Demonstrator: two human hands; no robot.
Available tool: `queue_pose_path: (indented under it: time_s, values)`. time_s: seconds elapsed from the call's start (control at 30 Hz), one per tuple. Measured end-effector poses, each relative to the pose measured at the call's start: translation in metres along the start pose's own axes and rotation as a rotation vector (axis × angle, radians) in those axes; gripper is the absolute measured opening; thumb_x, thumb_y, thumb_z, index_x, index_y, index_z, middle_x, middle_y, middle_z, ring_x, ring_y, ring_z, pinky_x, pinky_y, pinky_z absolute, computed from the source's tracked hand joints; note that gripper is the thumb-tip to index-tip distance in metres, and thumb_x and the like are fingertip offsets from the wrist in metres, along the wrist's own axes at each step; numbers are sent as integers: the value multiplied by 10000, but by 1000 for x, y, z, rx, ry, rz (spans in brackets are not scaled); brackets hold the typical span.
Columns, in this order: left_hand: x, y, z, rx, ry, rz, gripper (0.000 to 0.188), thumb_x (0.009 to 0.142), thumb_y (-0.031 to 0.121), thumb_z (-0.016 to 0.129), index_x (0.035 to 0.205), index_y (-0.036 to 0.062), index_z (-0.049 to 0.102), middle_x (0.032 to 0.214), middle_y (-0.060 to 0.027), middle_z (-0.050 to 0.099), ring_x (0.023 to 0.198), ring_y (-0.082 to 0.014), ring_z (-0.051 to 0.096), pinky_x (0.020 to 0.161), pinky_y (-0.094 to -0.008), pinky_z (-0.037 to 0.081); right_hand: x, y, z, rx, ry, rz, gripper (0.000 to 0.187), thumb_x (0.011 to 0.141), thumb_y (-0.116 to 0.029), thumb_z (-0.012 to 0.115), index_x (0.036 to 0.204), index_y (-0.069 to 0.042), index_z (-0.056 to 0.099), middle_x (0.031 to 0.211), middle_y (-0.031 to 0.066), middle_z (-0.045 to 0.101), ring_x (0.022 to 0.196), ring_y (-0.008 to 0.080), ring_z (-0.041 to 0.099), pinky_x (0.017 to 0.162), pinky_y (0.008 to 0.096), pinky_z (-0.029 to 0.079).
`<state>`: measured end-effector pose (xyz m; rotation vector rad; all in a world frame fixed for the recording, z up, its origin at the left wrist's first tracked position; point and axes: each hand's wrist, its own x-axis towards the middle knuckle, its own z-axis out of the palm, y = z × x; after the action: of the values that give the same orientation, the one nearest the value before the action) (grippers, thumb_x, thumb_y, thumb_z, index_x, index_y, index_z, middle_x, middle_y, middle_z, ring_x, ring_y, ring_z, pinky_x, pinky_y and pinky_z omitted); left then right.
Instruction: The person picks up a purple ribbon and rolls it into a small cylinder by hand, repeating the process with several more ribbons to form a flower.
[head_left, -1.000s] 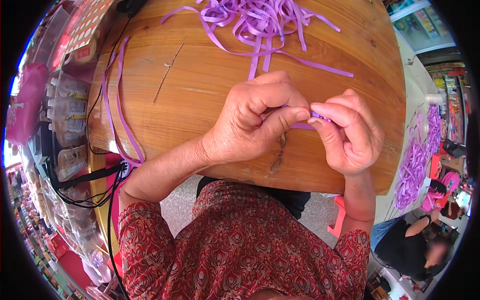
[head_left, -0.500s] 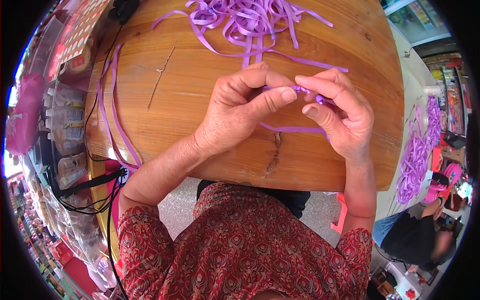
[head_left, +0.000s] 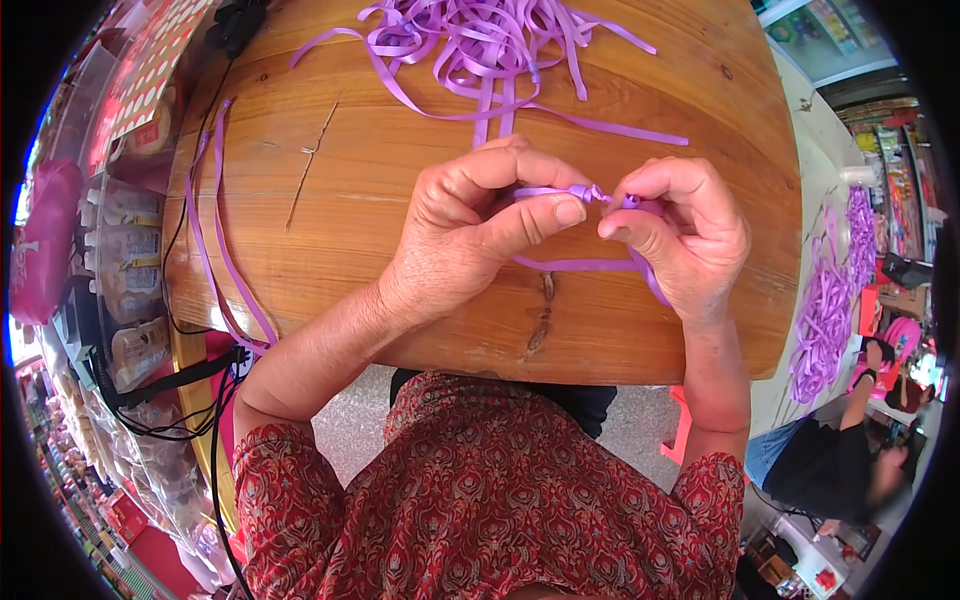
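Note:
Both hands pinch one narrow purple ribbon [head_left: 580, 264] above the near part of the wooden table. My left hand [head_left: 480, 215] is closed, thumb against forefinger, on a knotted part of it. Just to the right, my right hand [head_left: 690, 225] grips another small knot between thumb and fingertips. A short twisted stretch of ribbon shows between the two hands, and a loop hangs below them. The ends inside my palms are hidden. Beyond my hands lies a tangled heap of purple ribbons [head_left: 480, 50], some with small knots.
On the wooden table [head_left: 350, 240] are loose ribbon strands [head_left: 222, 230] at the left and a thin twisted strand [head_left: 312, 155]. Black cables [head_left: 190, 425] and packed goods [head_left: 130, 240] crowd the left side. More purple ribbon [head_left: 825, 320] lies on a pale counter at right, near another person [head_left: 835, 465].
My hands have drawn slightly apart, showing more of the knots and the twisted ribbon between them. The view has shifted a little. The other person's arm at right has moved.

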<state>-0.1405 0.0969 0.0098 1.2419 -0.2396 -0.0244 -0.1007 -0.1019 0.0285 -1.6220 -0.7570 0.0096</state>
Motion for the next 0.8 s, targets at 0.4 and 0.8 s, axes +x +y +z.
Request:
queue_pose_path:
  time_s: [0.4, 0.8]
  values:
    - [1, -1, 0, 53, 5, 59, 158, 814, -30, 671, 963, 23, 670, 937, -64, 636, 904, -138, 571, 856, -288, 434, 10, -6, 1, -179, 0, -147, 236, 758, 25, 731, 986, -4, 676, 853, 58, 631, 714, 98, 587, 590, 208, 455]
    - [0, 2, 0, 121, -16, -2, 153, 793, -31, 695, 934, 28, 685, 878, -35, 605, 840, -117, 555, 794, -258, 432, 9, -11, 3, -385, -12, -309, 180, 767, 93, 671, 933, 25, 659, 838, 89, 592, 667, 111, 521, 518, 198, 371]
